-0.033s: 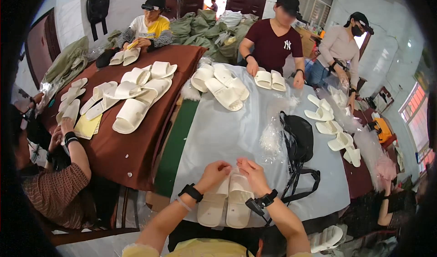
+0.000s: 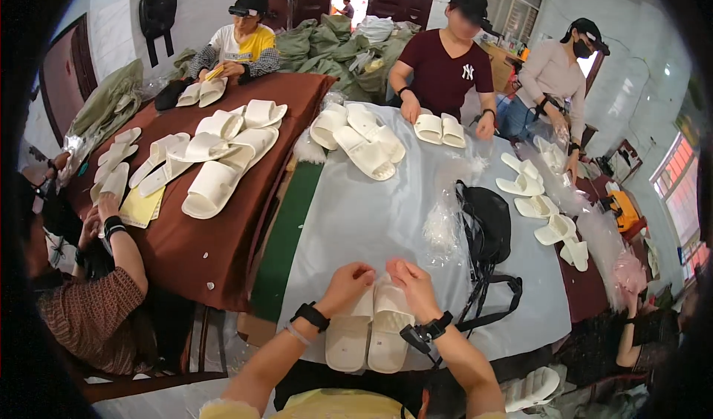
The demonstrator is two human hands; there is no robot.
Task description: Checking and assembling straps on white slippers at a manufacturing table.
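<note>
A pair of white slippers lies side by side at the near edge of the table in front of me: the left slipper [image 2: 347, 345] and the right slipper [image 2: 388, 348]. Over the far end of the left one, my left hand [image 2: 352, 281] is closed, its thumb and fingers pinched together. My right hand [image 2: 408, 282] is closed in a similar pinch over the far end of the right one. A small space separates the two hands. Whatever is between the fingertips, if anything, is too small to make out.
A black bag [image 2: 486, 222] with straps and some clear plastic bags [image 2: 443, 230] lie right of my hands on the grey cloth [image 2: 327, 233]. Loose white slippers [image 2: 364, 148] are farther off. Brown-covered table [image 2: 171, 248] at left holds more slippers. Several people work around both tables.
My hands and the slippers keep almost the same place. The co-worker in the dark red shirt has shifted one hand slightly.
</note>
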